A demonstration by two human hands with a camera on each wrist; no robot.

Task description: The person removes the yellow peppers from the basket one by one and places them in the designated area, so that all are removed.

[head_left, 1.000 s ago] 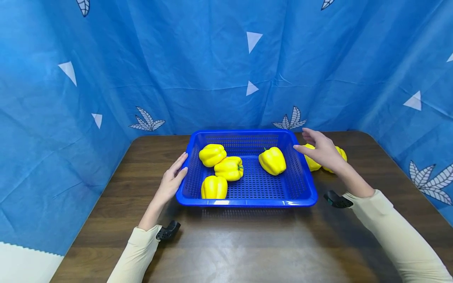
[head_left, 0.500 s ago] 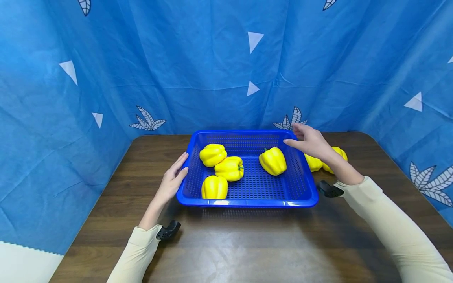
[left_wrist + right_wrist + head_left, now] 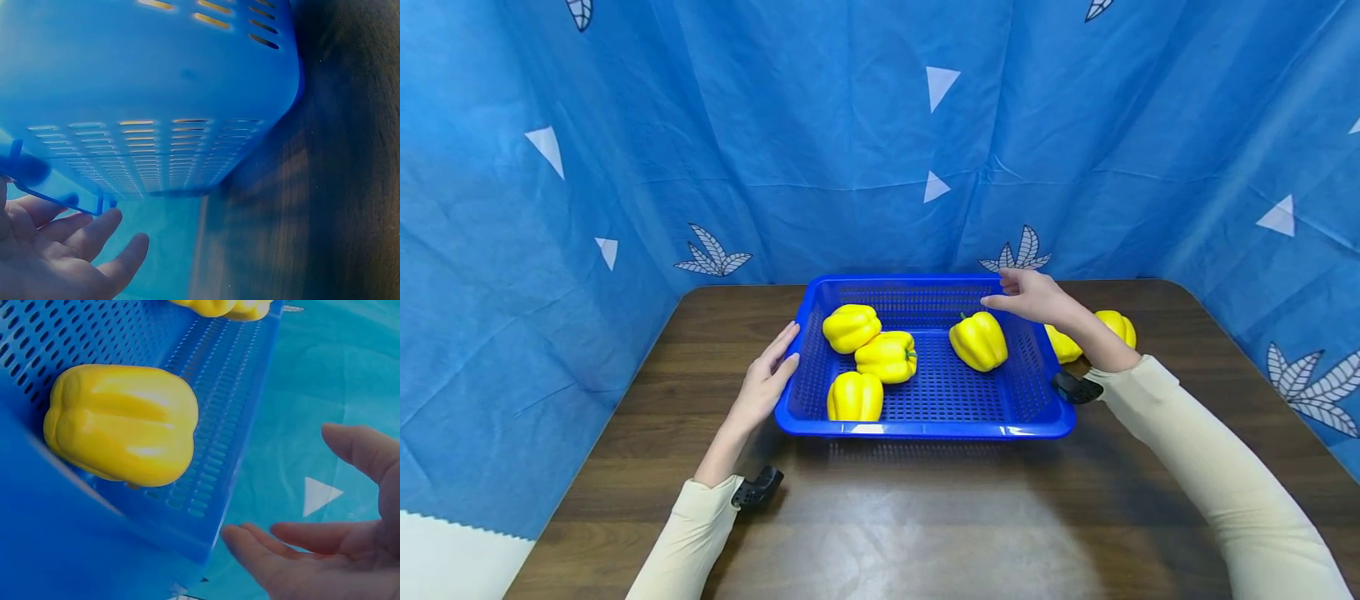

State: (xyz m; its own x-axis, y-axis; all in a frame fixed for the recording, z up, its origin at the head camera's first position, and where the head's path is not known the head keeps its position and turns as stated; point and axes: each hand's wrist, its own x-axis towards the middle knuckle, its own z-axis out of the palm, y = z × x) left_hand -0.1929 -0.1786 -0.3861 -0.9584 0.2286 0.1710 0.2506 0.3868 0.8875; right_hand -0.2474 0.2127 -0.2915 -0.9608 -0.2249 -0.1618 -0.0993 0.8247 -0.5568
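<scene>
A blue perforated plastic basket (image 3: 925, 430) stands on the table with several yellow bell peppers in it. Three of them cluster at its left side, among them a middle bell pepper (image 3: 883, 358). Another bell pepper (image 3: 122, 425) lies alone near the right wall. My left hand (image 3: 762, 387) rests at the left rim, its fingers fairly straight; the left wrist view shows them along the rim's underside. Over the back right corner my right hand (image 3: 1028, 297) hovers, thumb and fingers spread apart, nothing between them.
Two more yellow peppers lie on the table right of the basket: a nearer one (image 3: 1063, 343), partly hidden, and a farther one (image 3: 1117, 327) behind my forearm. A blue patterned curtain (image 3: 880, 150) hangs around the brown wooden table (image 3: 925, 525).
My right hand has moved left, from above the peppers on the table to over the basket's back right corner. The left hand, basket and peppers stay as they were.
</scene>
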